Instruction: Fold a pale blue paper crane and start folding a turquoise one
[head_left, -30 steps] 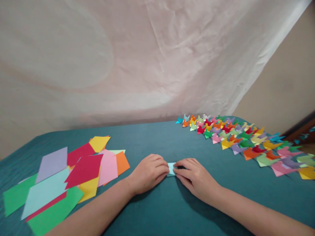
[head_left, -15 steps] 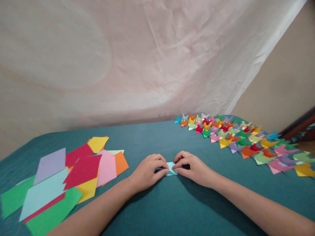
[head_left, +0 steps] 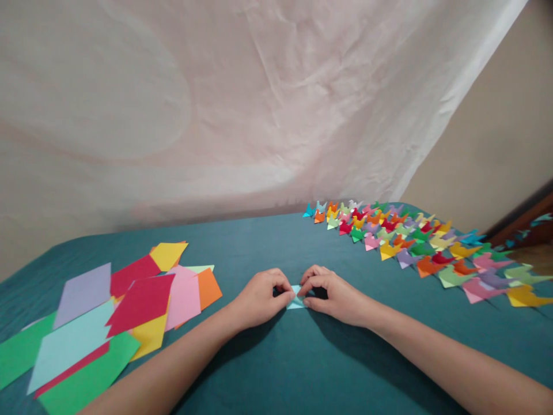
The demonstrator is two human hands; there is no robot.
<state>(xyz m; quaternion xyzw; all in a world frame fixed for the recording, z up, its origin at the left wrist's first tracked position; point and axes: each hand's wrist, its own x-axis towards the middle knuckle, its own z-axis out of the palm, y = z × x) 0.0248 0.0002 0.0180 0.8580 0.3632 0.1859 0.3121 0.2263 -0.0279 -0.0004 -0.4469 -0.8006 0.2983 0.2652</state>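
Observation:
A small folded piece of light blue paper (head_left: 296, 304) lies on the dark teal tabletop, between my two hands. My left hand (head_left: 265, 294) pinches its left side, thumb and fingertips together at the paper. On the opposite side, my right hand (head_left: 330, 294) has its thumb and index finger closed on the paper's right part. The fingertips cover some of the folds, so the exact folded shape is partly hidden.
Loose coloured paper sheets (head_left: 142, 300) overlap at the left, close to my left forearm. Several rows of folded paper birds (head_left: 401, 242) stand at the right on the teal table (head_left: 242, 242). A pale cloth (head_left: 224, 104) hangs behind.
The whole view has shifted slightly, so things appear a little further left. Both hands stay at the light blue paper, with small shifts of the fingers on it.

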